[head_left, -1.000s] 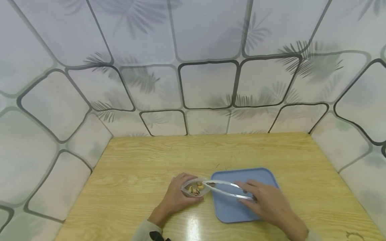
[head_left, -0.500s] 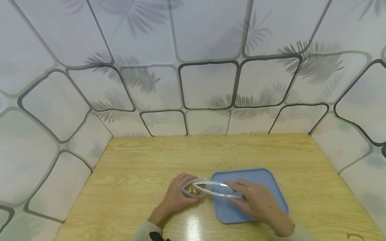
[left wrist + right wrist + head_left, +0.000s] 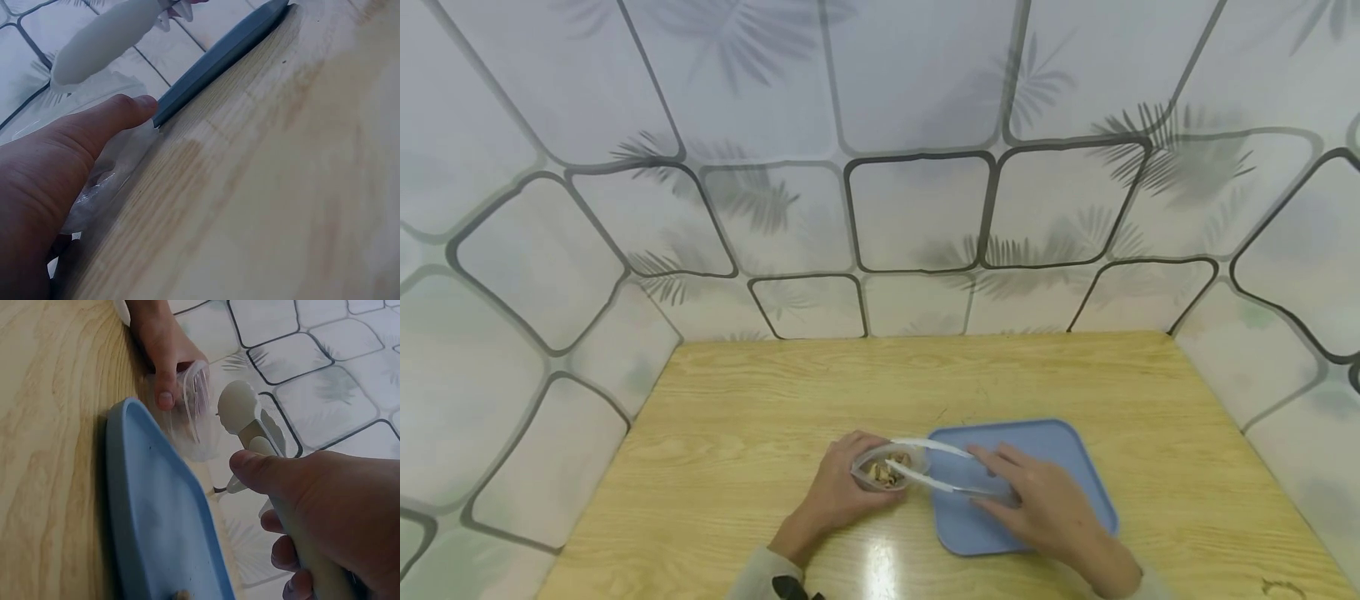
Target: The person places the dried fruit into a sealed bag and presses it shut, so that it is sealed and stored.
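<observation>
A clear plastic bag [image 3: 917, 457] stands on the table with its mouth spread, and my left hand [image 3: 841, 483] grips it round the left side. Several small brown-and-cream pieces [image 3: 883, 475] lie inside; they look like dried mushroom, though I cannot tell for certain. My right hand [image 3: 1048, 504] holds metal tongs with white tips [image 3: 928, 481]. Over the bag's mouth the tips are spread apart, with nothing visible between them. From the right wrist view, the tongs' pale heads [image 3: 237, 406] are beside the bag [image 3: 197, 437], and my thumb presses along the handle.
Right of the bag lies a shallow blue tray [image 3: 955, 537], under my right hand and the tongs. A small brown piece [image 3: 181, 594] shows on the tray at the bottom of the right wrist view. Patterned wall panels [image 3: 917, 212] border the wooden table [image 3: 760, 400].
My right hand has moved left, taking the tongs from the bag's right edge to over its mouth. The tips, close together before, have now spread. My left hand and the bag stay put.
</observation>
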Tool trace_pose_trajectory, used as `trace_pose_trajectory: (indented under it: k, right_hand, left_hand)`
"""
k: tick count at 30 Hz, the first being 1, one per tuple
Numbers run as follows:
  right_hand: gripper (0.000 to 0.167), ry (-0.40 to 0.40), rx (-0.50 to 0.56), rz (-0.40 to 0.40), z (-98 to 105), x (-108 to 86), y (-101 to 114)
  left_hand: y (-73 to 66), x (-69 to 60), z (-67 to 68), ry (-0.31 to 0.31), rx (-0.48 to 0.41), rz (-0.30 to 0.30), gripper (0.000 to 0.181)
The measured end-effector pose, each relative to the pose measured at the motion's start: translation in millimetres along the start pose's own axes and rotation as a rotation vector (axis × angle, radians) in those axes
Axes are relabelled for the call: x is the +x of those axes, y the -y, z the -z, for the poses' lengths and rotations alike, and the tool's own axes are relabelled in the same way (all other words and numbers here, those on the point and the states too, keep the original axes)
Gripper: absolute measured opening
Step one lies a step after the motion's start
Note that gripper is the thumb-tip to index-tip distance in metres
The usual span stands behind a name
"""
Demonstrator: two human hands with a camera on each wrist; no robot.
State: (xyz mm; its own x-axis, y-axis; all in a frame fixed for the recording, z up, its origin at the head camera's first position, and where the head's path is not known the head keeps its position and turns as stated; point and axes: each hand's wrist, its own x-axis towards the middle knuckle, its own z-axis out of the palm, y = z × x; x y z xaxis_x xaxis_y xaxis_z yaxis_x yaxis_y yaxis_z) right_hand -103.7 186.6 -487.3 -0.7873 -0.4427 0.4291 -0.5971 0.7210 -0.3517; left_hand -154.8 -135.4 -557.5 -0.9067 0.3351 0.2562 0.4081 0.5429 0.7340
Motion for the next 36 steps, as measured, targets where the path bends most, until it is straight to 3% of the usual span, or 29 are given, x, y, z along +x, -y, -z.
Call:
trace_pose_trajectory:
  k: [11, 18, 26, 36]
  right_hand:
    - [0.063, 0.021, -0.022, -0.077, 13.6, -22.0, -9.3]
    - [0.066, -0.031, -0.109, -0.084, 22.1, -41.9, -18.0]
    - [0.071, -0.056, -0.168, -0.115, 35.6, -63.4, -31.1]
    - [0.068, -0.018, -0.171, -0.283, 34.8, -93.1, -33.6]
  left_hand:
    - [-1.2, 1.0, 1.8, 0.000, -0.015, 0.006, 0.067]
    - [0.3, 1.0, 0.5, 0.012, -0.014, 0.027, 0.068]
    - [0.6, 3.7, 0.2, -0.002, 0.007, -0.003, 0.066]
    - [-0.4, 3.0, -0.3, 0.005, 0.007, 0.012, 0.065]
